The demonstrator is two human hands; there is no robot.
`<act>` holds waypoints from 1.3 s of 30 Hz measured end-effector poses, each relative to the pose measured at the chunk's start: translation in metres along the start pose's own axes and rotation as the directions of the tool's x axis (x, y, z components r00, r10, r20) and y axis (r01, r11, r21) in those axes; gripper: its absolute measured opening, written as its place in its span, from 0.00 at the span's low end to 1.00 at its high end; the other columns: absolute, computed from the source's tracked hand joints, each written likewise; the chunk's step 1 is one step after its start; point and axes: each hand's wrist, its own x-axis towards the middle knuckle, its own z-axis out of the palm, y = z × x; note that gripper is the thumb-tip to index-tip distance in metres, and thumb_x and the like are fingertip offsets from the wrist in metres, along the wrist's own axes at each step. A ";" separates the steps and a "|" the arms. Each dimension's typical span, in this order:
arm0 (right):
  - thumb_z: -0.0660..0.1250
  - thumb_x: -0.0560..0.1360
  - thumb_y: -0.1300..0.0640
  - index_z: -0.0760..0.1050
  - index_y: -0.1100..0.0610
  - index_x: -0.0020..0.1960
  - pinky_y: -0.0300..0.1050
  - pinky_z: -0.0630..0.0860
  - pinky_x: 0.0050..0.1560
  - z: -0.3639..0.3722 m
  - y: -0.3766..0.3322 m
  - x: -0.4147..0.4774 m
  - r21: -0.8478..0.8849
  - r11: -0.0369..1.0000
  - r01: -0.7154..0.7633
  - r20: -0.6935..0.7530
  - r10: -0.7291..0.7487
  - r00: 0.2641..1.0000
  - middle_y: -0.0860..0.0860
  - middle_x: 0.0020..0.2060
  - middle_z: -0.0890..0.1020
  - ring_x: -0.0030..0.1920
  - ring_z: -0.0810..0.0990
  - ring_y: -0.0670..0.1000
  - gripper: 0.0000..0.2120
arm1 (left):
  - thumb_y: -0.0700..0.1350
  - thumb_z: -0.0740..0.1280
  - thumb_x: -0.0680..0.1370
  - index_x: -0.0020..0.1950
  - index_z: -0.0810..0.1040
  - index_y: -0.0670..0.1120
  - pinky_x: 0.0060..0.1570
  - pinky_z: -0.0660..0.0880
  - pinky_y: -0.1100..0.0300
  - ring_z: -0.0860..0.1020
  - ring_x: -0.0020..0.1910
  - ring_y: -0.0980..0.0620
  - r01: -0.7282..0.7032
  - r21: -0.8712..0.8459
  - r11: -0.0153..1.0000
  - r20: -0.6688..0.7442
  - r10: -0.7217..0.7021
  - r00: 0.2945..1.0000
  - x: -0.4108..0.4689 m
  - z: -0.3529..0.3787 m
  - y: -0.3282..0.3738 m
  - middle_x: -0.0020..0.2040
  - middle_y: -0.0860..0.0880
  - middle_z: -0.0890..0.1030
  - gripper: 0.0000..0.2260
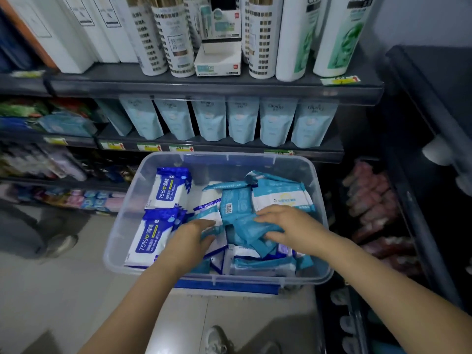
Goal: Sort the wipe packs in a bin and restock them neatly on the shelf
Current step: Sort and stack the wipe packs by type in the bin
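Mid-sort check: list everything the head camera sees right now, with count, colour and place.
Clear plastic bin: one, transparent with a blue front strip, in front of the shelves.
Dark blue-and-white alcohol wipe packs: two showing, bin's left side.
Teal-and-white wipe packs: jumbled pile, count unclear, bin's middle and right.
Pale blue stand-up pouches: at least six, row on the middle shelf.
White bottles with gold checks: several, top shelf.
White-and-green bottles: two, top shelf right.
Small white display carton: one, top shelf centre.
Yellow-green price tags: several, shelf edges.
Left grip: one, bare, among packs at bin centre; hold unclear.
Right grip: one, bare, pinching one of the teal-and-white wipe packs.
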 end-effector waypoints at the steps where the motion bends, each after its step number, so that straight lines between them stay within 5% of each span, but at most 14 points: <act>1: 0.64 0.77 0.55 0.72 0.52 0.67 0.37 0.61 0.67 -0.002 -0.003 0.002 0.044 0.999 -0.009 -0.057 0.012 0.998 0.47 0.66 0.73 0.66 0.70 0.48 0.18 | 0.46 0.65 0.79 0.67 0.75 0.48 0.57 0.72 0.61 0.77 0.58 0.52 0.014 -0.093 0.996 -0.017 -0.016 1.000 0.001 -0.003 0.002 0.64 0.49 0.78 0.16; 4: 0.64 0.77 0.57 0.78 0.54 0.61 0.43 0.67 0.63 -0.009 -0.015 0.007 0.032 0.999 0.019 -0.190 -0.013 0.982 0.50 0.57 0.80 0.59 0.75 0.51 0.13 | 0.47 0.61 0.81 0.62 0.77 0.43 0.44 0.74 0.70 0.79 0.45 0.59 0.057 -0.418 0.907 -0.039 -0.080 0.996 0.005 -0.011 0.012 0.57 0.46 0.81 0.13; 6: 0.66 0.76 0.60 0.81 0.55 0.57 0.45 0.68 0.62 -0.014 -0.024 0.011 0.058 0.997 0.056 -0.272 -0.038 0.962 0.52 0.52 0.83 0.56 0.76 0.53 0.11 | 0.50 0.58 0.82 0.59 0.76 0.42 0.40 0.77 0.69 0.81 0.44 0.57 0.186 -0.677 0.712 0.083 -0.177 0.981 0.007 -0.017 0.020 0.52 0.44 0.82 0.15; 8: 0.67 0.74 0.63 0.83 0.56 0.53 0.43 0.69 0.59 -0.018 -0.035 0.013 0.104 0.987 0.123 -0.336 -0.082 0.938 0.52 0.49 0.84 0.53 0.76 0.54 0.10 | 0.56 0.55 0.81 0.57 0.76 0.40 0.44 0.80 0.61 0.82 0.45 0.50 0.354 -0.789 0.502 0.288 -0.206 0.935 0.007 -0.027 0.023 0.47 0.45 0.83 0.20; 11: 0.66 0.74 0.62 0.83 0.56 0.53 0.41 0.70 0.54 -0.021 -0.052 0.018 0.112 0.978 0.176 -0.344 -0.128 0.930 0.50 0.46 0.83 0.50 0.76 0.51 0.10 | 0.60 0.53 0.80 0.55 0.77 0.44 0.50 0.80 0.54 0.83 0.50 0.45 0.457 -0.815 0.356 0.446 -0.117 0.887 0.007 -0.036 0.021 0.46 0.44 0.85 0.23; 14: 0.66 0.76 0.60 0.82 0.58 0.46 0.45 0.71 0.46 -0.026 -0.064 0.026 0.244 0.968 0.055 -0.373 0.041 0.927 0.49 0.36 0.78 0.42 0.76 0.50 0.07 | 0.64 0.52 0.77 0.60 0.77 0.49 0.52 0.79 0.53 0.81 0.55 0.47 0.394 -0.884 0.250 0.405 -0.010 0.914 0.010 -0.037 0.019 0.55 0.45 0.83 0.25; 17: 0.66 0.76 0.60 0.76 0.57 0.34 0.44 0.65 0.38 -0.024 -0.068 0.034 0.532 0.842 -0.089 -0.372 0.327 0.869 0.50 0.28 0.72 0.32 0.68 0.48 0.12 | 0.65 0.54 0.72 0.60 0.76 0.46 0.54 0.78 0.53 0.81 0.55 0.48 0.358 -0.923 0.143 0.363 0.009 0.932 0.012 -0.037 0.019 0.55 0.44 0.83 0.29; 21: 0.64 0.78 0.60 0.78 0.68 0.45 0.46 0.70 0.43 -0.011 -0.072 0.040 0.833 0.528 -0.168 -0.190 0.557 0.808 0.63 0.42 0.82 0.40 0.76 0.51 0.10 | 0.49 0.61 0.79 0.62 0.76 0.44 0.52 0.78 0.55 0.81 0.56 0.48 0.256 -0.943 0.212 0.277 0.077 0.958 0.007 -0.037 0.016 0.58 0.44 0.81 0.15; 26: 0.64 0.78 0.61 0.79 0.53 0.44 0.40 0.78 0.43 -0.008 -0.075 0.042 0.878 0.441 -0.185 -0.075 0.509 0.858 0.49 0.43 0.84 0.43 0.82 0.47 0.08 | 0.38 0.61 0.80 0.59 0.77 0.44 0.45 0.80 0.56 0.83 0.51 0.50 0.179 -0.950 0.255 0.194 0.036 0.980 0.005 -0.034 0.010 0.53 0.46 0.84 0.10; 29: 0.66 0.77 0.58 0.80 0.54 0.54 0.43 0.75 0.55 -0.007 -0.062 0.041 0.693 0.667 -0.273 -0.156 0.510 0.846 0.49 0.53 0.82 0.51 0.80 0.47 0.08 | 0.37 0.60 0.80 0.54 0.77 0.46 0.39 0.81 0.59 0.84 0.45 0.54 0.168 -0.956 0.239 0.163 -0.042 0.986 0.006 -0.037 0.006 0.45 0.51 0.85 0.08; 31: 0.67 0.76 0.55 0.75 0.55 0.63 0.42 0.69 0.61 -0.005 -0.049 0.038 0.282 0.876 -0.392 -0.280 0.466 0.839 0.50 0.60 0.77 0.60 0.74 0.49 0.16 | 0.38 0.61 0.80 0.53 0.77 0.47 0.41 0.81 0.58 0.84 0.44 0.55 0.180 -0.954 0.241 0.164 -0.082 0.983 0.007 -0.039 0.001 0.45 0.52 0.85 0.07; 34: 0.66 0.76 0.52 0.62 0.54 0.73 0.47 0.61 0.70 0.003 -0.034 0.031 -0.079 0.872 -0.484 -0.236 0.455 0.858 0.52 0.72 0.63 0.71 0.60 0.53 0.28 | 0.39 0.62 0.80 0.54 0.77 0.48 0.45 0.82 0.55 0.83 0.48 0.54 0.184 -0.948 0.260 0.157 -0.121 0.980 0.007 -0.041 -0.007 0.50 0.51 0.84 0.07; 37: 0.65 0.76 0.49 0.50 0.56 0.77 0.50 0.58 0.73 0.015 -0.021 0.031 -0.047 0.817 -0.574 -0.163 0.561 0.811 0.53 0.76 0.53 0.75 0.54 0.54 0.36 | 0.39 0.62 0.80 0.55 0.76 0.48 0.47 0.81 0.53 0.83 0.50 0.53 0.198 -0.942 0.270 0.163 -0.148 0.976 0.007 -0.041 -0.010 0.53 0.50 0.83 0.07; 39: 0.63 0.77 0.47 0.51 0.57 0.76 0.48 0.59 0.72 0.017 -0.012 0.033 -0.060 0.812 -0.581 -0.219 0.557 0.801 0.53 0.75 0.56 0.73 0.56 0.54 0.35 | 0.39 0.62 0.80 0.55 0.76 0.48 0.48 0.81 0.52 0.83 0.50 0.54 0.209 -0.941 0.267 0.171 -0.156 0.973 0.006 -0.040 -0.010 0.52 0.51 0.83 0.08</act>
